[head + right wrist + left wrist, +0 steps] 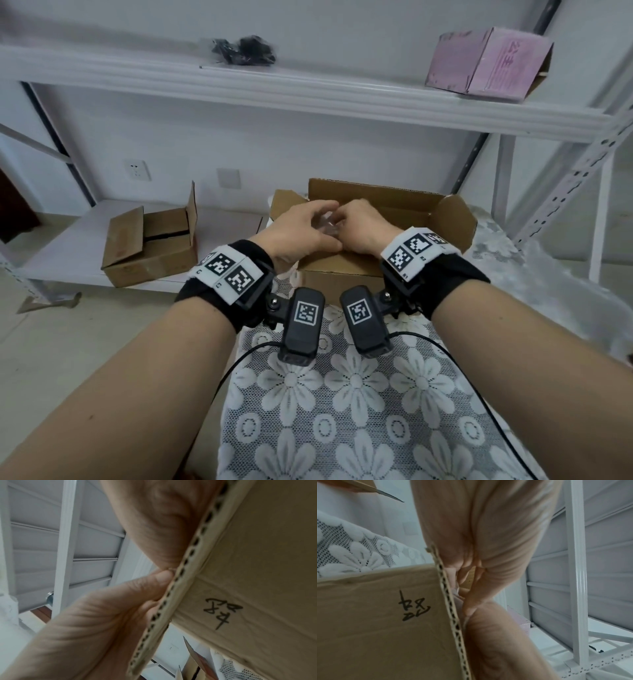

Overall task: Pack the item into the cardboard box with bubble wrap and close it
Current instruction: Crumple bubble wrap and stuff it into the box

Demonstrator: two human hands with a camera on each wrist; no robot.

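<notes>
Both hands over open box (pixel 373 219) at surface's far edge: left hand (pixel 301 233) and right hand (pixel 363 228) curled, pinching clear wrapped item (pixel 328 224) between them. Risk: wrap loosens on release, item lands unpadded.

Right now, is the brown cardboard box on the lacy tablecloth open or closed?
Open. The brown cardboard box has its flaps standing up, and the left hand and right hand reach inside.
</notes>
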